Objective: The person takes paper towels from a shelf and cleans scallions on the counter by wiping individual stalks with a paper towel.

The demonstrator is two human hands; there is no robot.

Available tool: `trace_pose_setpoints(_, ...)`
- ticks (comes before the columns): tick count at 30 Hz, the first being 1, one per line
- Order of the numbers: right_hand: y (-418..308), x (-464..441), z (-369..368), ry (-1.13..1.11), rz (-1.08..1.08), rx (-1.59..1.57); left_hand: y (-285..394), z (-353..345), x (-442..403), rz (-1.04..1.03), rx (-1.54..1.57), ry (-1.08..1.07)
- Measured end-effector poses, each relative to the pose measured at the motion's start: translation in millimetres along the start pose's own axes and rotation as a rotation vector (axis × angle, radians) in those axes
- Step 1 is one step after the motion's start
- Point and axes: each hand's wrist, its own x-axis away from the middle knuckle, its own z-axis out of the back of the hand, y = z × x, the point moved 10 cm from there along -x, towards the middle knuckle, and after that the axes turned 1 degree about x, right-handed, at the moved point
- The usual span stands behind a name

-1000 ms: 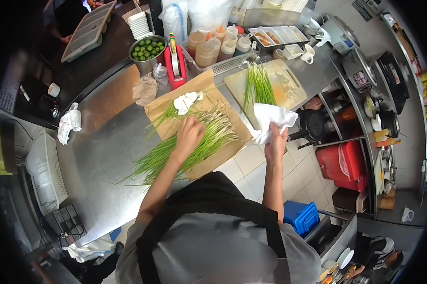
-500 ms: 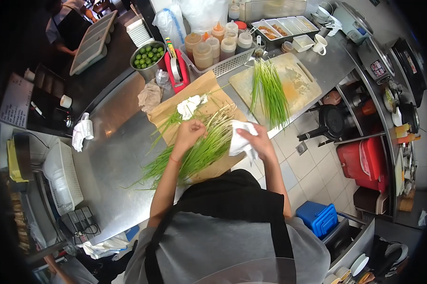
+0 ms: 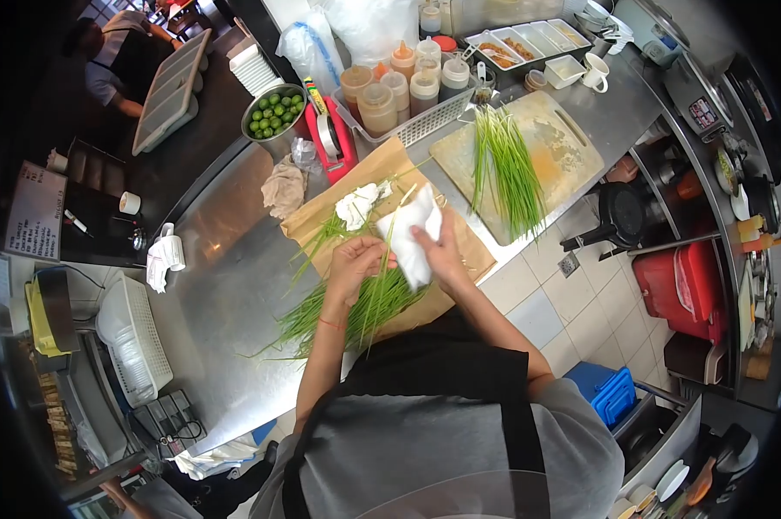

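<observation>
My right hand (image 3: 439, 253) is closed around a folded white paper towel (image 3: 414, 232) above the brown paper. Close by on its left, my left hand (image 3: 357, 262) pinches a few thin spring onion stalks (image 3: 378, 301), whose upper ends run up by the towel. Below both hands lies a loose pile of spring onions (image 3: 321, 313), partly hidden by my arms, spread over the brown paper (image 3: 321, 197) and the steel counter. A crumpled white wad (image 3: 357, 206) sits at the paper's upper side. More spring onions (image 3: 504, 173) lie bundled on the cutting board (image 3: 568, 156), white ends away from me.
Behind the paper stand a red tape dispenser (image 3: 337, 147), a bowl of green limes (image 3: 273, 115) and a basket of sauce bottles (image 3: 438, 119). A crumpled brown cloth (image 3: 284, 186) lies left. Another person (image 3: 124, 65) is beyond the counter at upper left.
My hands have come closer together, the right moving left with the towel. Spring onion stalks now stretch between the towel and my left hand. The whole view has shifted slightly.
</observation>
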Motion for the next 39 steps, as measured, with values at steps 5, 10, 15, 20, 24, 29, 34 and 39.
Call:
trace_pose_setpoints(5, 7, 24, -38, -0.254, -0.510, -0.561, -3, 3, -11, 0.013, -0.028, 0.048)
trace_pose_setpoints(10, 19, 10, -23, -0.205, -0.364, -0.315, -12, -1, -11, 0.079, -0.031, 0.004)
trace_pose_setpoints(15, 25, 0, -18, -0.163, -0.273, -0.222, -14, -7, -11, 0.066, -0.072, -0.042)
trace_pose_setpoints(20, 15, -5, -10, -0.077, -0.271, -0.237, -14, -6, -8, 0.088, -0.071, -0.049)
trace_pose_setpoints(24, 6, -25, 3, 0.000, -0.241, -0.262, -15, -2, -6, 0.082, -0.057, -0.049)
trace_pose_setpoints(29, -20, -52, 26, 0.090, -0.144, -0.284, -13, 1, -6, 0.025, -0.059, -0.066)
trace_pose_setpoints(34, -57, -74, 55, 0.160, 0.011, -0.274, -13, 10, -7, -0.001, -0.082, -0.060)
trace_pose_setpoints(39, -92, -74, 68, 0.200, 0.099, -0.140, -11, 23, -7, -0.021, 0.104, -0.036)
